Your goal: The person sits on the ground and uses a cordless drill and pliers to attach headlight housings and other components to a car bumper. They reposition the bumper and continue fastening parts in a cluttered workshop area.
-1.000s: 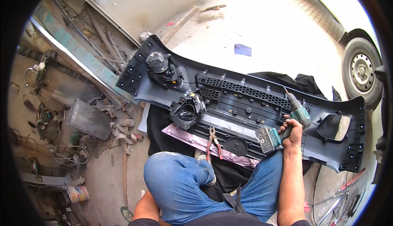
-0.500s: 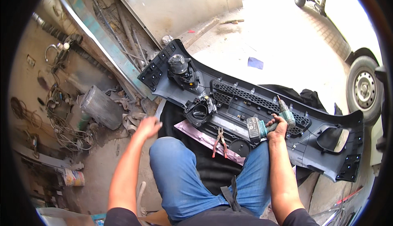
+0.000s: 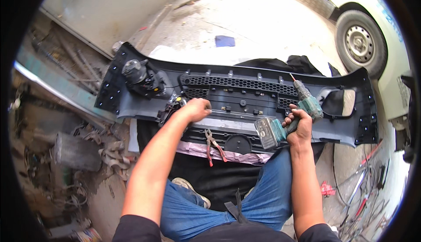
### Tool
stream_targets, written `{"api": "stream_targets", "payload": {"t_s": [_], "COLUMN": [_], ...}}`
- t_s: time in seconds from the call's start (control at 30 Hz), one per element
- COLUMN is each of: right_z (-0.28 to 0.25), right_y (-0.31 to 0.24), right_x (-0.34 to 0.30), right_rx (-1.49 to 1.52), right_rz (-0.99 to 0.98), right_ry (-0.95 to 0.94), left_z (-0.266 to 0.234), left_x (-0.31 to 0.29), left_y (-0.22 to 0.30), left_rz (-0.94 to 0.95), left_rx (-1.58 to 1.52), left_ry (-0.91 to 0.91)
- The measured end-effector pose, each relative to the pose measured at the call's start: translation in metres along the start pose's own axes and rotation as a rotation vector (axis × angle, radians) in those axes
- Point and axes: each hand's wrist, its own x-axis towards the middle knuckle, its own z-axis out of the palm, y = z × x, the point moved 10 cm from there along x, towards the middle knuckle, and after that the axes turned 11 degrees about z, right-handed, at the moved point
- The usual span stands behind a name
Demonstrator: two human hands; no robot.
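A teal cordless drill (image 3: 310, 103) is gripped in my right hand (image 3: 301, 127), its bit pointing away and its battery to the left. My left hand (image 3: 197, 110) is over the left middle of a black car bumper (image 3: 243, 121), fingers curled; whether they hold anything is hidden. The bumper lies inner side up with honeycomb grille strips. A dark lamp unit (image 3: 139, 76) sits at its left end. A second black housing (image 3: 172, 107) is partly covered by my left hand and forearm. Red-handled pliers (image 3: 213, 147) lie at the bumper's near edge, jaws away from me.
Black cloth (image 3: 197, 178) lies under the bumper, before my knees. A metal cylinder (image 3: 78, 151) and clutter stand at the left. A vehicle wheel (image 3: 361, 43) is beyond the bumper's right end. Cables and rods (image 3: 362, 185) lie at the right. A blue scrap (image 3: 225, 41) lies on the far ground.
My left hand has moved from beside the bumper's left side to over it. The drill stays in my right hand. The view has shifted right, and my left knee has lowered.
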Motion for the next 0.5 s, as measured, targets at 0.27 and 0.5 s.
{"api": "stream_targets", "payload": {"t_s": [0.27, 0.5], "right_z": [-0.034, -0.044], "right_y": [-0.012, -0.002], "right_x": [-0.133, -0.220], "right_rx": [0.019, 0.060], "right_rz": [-0.154, -0.310], "right_ry": [0.028, 0.094], "left_z": [0.169, 0.194], "left_x": [0.110, 0.143], "left_y": [0.011, 0.029], "left_rz": [0.118, 0.145], "left_rx": [-0.014, 0.050], "left_ry": [0.095, 0.115]}}
